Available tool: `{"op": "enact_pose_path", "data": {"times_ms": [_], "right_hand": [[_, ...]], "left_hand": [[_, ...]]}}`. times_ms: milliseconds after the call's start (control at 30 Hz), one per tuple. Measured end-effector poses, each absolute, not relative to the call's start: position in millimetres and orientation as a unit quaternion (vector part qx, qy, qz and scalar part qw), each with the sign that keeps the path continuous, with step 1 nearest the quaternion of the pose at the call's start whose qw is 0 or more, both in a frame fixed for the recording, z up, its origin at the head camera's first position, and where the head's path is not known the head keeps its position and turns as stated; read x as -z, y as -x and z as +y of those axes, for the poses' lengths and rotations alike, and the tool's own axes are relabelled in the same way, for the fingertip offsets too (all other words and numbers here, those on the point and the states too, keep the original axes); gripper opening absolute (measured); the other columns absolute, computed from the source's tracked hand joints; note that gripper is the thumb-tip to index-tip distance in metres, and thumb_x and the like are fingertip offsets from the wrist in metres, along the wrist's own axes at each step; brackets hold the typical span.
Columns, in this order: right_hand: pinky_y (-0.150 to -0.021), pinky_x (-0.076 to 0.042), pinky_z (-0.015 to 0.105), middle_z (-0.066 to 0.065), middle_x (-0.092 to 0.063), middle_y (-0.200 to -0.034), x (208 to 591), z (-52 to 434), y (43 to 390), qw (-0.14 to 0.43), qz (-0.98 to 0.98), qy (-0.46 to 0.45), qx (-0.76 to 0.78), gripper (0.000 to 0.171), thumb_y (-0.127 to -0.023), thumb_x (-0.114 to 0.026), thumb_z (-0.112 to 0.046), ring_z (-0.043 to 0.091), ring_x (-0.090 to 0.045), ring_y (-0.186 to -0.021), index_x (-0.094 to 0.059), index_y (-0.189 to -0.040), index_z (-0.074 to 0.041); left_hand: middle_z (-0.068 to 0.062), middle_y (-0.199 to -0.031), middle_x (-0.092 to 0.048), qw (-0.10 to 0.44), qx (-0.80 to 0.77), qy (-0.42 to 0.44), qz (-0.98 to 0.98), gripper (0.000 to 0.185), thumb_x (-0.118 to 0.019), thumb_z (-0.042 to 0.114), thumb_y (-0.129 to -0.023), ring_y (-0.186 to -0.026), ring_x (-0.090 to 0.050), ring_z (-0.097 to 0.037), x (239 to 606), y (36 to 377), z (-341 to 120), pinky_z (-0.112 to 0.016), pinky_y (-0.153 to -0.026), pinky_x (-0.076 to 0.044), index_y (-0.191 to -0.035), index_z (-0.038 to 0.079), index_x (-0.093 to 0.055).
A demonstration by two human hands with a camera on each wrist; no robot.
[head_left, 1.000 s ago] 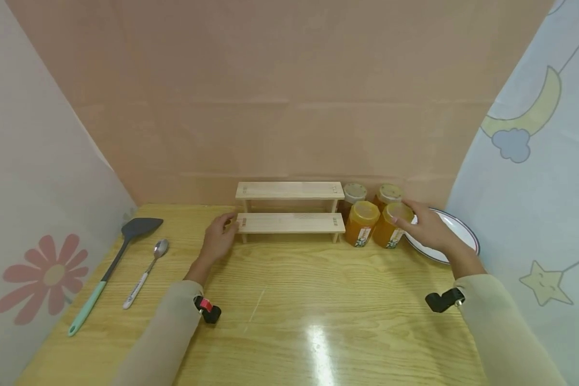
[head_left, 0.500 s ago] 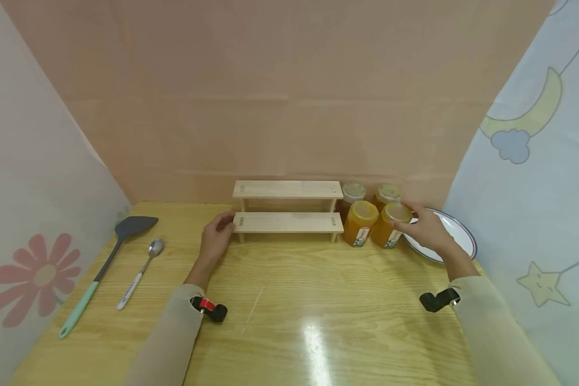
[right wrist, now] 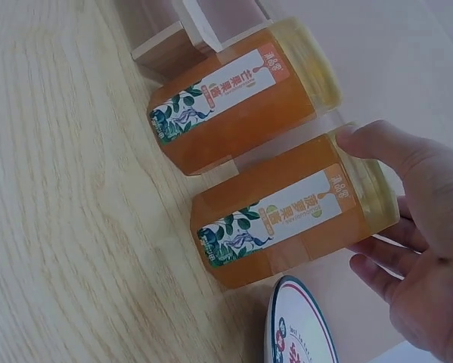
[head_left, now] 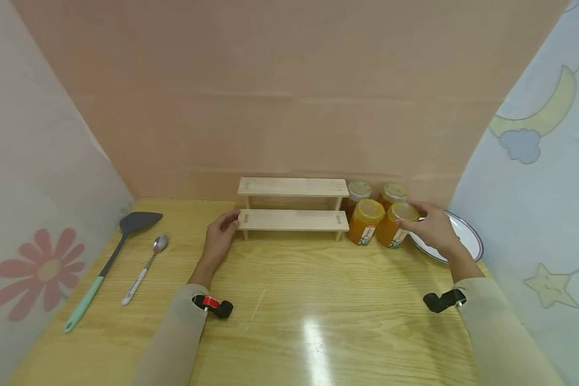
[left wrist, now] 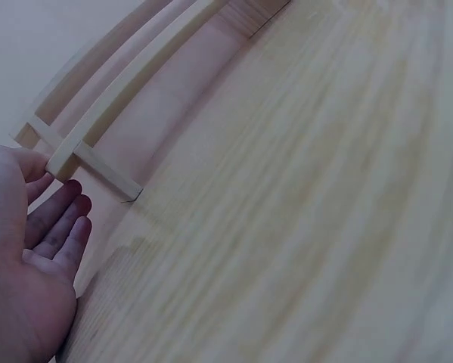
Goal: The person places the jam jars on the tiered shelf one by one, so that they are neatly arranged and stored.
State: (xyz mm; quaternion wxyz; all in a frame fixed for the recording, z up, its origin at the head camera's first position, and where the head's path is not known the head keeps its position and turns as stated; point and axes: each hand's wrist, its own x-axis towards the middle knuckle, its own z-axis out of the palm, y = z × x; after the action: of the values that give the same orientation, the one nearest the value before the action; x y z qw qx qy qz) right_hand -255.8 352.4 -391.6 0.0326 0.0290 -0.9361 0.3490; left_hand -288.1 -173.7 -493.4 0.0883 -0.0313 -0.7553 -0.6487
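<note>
You get bright, even overhead light with a white glare patch on the tabletop (head_left: 318,343) near you, soft short shadows, wide-angle bending at the head view's edges, and a blurred, streaky left wrist view beside a sharp right wrist view.

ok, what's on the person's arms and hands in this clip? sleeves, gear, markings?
Both arms wear long, plain beige sleeves down to the wrists, left sleeve and right sleeve. The left hand and right hand are bare: no gloves, rings or watch visible. Each wrist carries a small black camera mount; the left mount has a red part, the right mount is all black. No cables show.
</note>
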Motion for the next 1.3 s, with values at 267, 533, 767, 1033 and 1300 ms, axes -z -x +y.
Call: {"op": "enact_pose_path", "data": {"times_ms": [267,533,767,1033,1300], "right_hand": [[-0.05,-0.05,0.03,0.016,-0.061,-0.134,391.2,357.3,247.5,0.043,-0.922,-0.009,-0.385,0.07,-0.092,-0.076,-0.047,0.014,-0.056,-0.066,-0.054,-0.148,-0.012],[-0.049,-0.05,0.029,0.024,-0.063,-0.131,360.0,351.4,239.3,0.066,-0.932,-0.01,-0.355,0.076,-0.091,-0.078,-0.047,0.002,-0.058,-0.071,-0.051,-0.148,-0.005],[-0.057,-0.052,0.025,0.026,-0.064,-0.133,321.9,348.6,236.1,0.077,-0.945,0.002,-0.318,0.086,-0.09,-0.075,-0.054,-0.004,-0.056,-0.08,-0.046,-0.153,-0.002],[-0.064,-0.054,0.018,0.008,-0.062,-0.124,294.2,324.7,249.0,0.104,-0.929,-0.011,-0.355,0.078,-0.091,-0.077,-0.05,0.006,-0.056,-0.088,-0.051,-0.15,-0.006],[-0.07,-0.048,0.012,0.013,-0.061,-0.13,289.2,287.1,267.1,0.103,-0.921,-0.018,-0.375,0.082,-0.089,-0.076,-0.054,0.019,-0.055,-0.101,-0.05,-0.152,-0.007]], "left_hand": [[-0.017,-0.145,-0.063,0.073,0.658,0.028,-0.749,0.036,-0.061,0.016,-0.105,-0.135,-0.057,-0.029,499.1,293.1,-167.3,-0.004,-0.092,-0.045,-0.14,0.007,-0.064],[-0.02,-0.149,-0.059,0.053,0.654,0.019,-0.755,0.039,-0.059,0.011,-0.105,-0.141,-0.054,-0.032,484.9,283.7,-164.4,-0.002,-0.091,-0.044,-0.143,0.002,-0.06],[-0.019,-0.148,-0.059,0.047,0.645,0.024,-0.763,0.039,-0.058,0.01,-0.105,-0.141,-0.054,-0.031,466.0,270.4,-161.4,-0.003,-0.093,-0.044,-0.143,0.0,-0.059],[-0.019,-0.149,-0.059,0.048,0.643,0.023,-0.764,0.038,-0.058,0.011,-0.105,-0.142,-0.053,-0.03,463.9,269.7,-165.7,-0.009,-0.101,-0.045,-0.142,0.0,-0.06],[-0.017,-0.153,-0.055,0.041,0.639,0.028,-0.768,0.04,-0.056,0.014,-0.107,-0.146,-0.049,-0.031,473.9,277.0,-164.1,-0.043,-0.122,-0.039,-0.146,0.003,-0.057]]}}
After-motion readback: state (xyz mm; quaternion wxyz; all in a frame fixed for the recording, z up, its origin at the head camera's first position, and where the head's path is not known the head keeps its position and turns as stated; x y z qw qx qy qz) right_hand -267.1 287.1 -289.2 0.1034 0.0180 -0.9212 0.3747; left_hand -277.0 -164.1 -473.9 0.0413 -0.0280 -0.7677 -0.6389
